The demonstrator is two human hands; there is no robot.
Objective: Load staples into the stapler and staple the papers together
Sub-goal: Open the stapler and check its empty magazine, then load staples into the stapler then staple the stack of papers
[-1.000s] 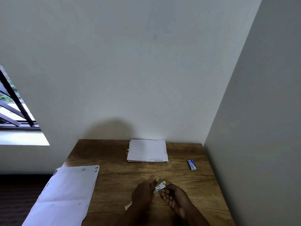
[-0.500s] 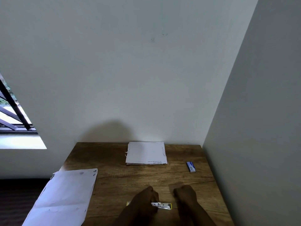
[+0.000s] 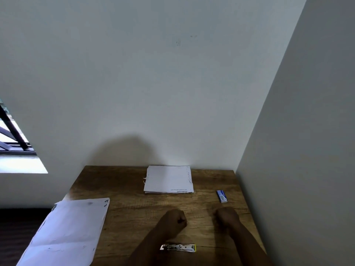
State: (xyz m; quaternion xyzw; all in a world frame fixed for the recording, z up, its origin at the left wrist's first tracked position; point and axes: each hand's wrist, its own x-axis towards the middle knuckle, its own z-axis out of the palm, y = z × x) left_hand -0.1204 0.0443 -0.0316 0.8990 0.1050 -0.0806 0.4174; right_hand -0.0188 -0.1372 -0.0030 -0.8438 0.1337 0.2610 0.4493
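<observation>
Two hands over the wooden desk (image 3: 134, 191), and both are balled up: the left hand (image 3: 173, 220) is a closed fist with nothing in it, knuckles turned toward the wall, and the right hand (image 3: 226, 216) is curled the same way, empty as far as I can see from here. One stapler (image 3: 178, 248), metal with a yellow end, lies flat on the desk near the front edge, between the two forearms, and neither hand is touching it. One small blue-and-white box (image 3: 221, 196), likely the staples, sits by itself toward the right side of the desk, close to the side wall and just beyond the right fist. Papers, count two lots: one neat stack of papers (image 3: 168, 179) lies at the back of the desk against the wall, with a line of dark print along its near edge, far too small to read; one large loose sheet (image 3: 71, 231) hangs over the desk's left edge, with a few dark marks on it, nothing legible. The box carries printing too, but I can't make out a brand. One window (image 3: 11, 139) shows at the far left.
</observation>
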